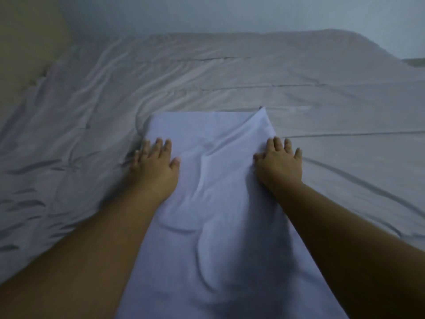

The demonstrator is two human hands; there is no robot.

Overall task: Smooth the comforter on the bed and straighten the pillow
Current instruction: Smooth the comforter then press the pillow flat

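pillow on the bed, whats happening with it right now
A person is pressing both hands flat on a pale blue rectangular fabric pillow that lies on a wrinkled grey comforter. The left hand rests at the pillow's left edge and the right hand at its right edge, fingers straight. The pillow shows creases down its middle; the comforter is rumpled on the left and smoother on the right.

**Layout: pillow on comforter, both hands on pillow**

Pillow [220,203] lies lengthwise at centre, on top of the comforter [253,77], running from the near edge away from the person. Comforter spreads left, right and beyond it. Left hand [156,164] lies flat on the pillow's left edge and right hand [279,162] on its right edge, both near the far corners. Wall [207,12] behind the bed.
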